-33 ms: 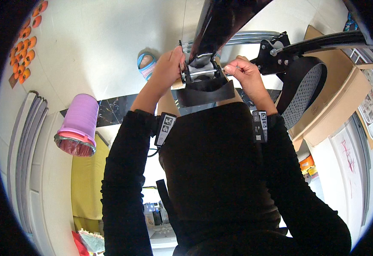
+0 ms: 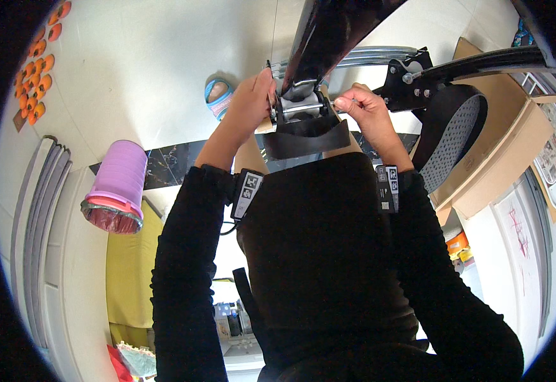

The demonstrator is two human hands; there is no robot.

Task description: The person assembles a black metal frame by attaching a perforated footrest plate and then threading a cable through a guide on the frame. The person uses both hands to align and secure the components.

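So the two hands are apart, one on each side of a metal joint at the foot of a glossy black tube (image 2: 338, 41). The left hand (image 2: 250, 105) is curled against the joint's left end, though I can't tell whether the fingers are clamped on it. The right hand (image 2: 367, 113) has thumb and finger pinched on the right end of a thin metal rod (image 2: 302, 109), which runs across between both hands. A dark curved band (image 2: 306, 141) sits just below the rod. As for writing: each wrist wears a little device, left one (image 2: 247, 193) and right one (image 2: 388, 189), with blocky black-and-white marker squares and tiny print, too small to make out. Right of the right hand there's a black pedal (image 2: 453, 137) with a dotted grey tread, then a cardboard box (image 2: 504, 159) with a faint printed mark. Further out that way is a printed sheet (image 2: 553, 121), illegible from here, and lower down a white panel (image 2: 510, 251) with red scribbles, no letters I can recognise.
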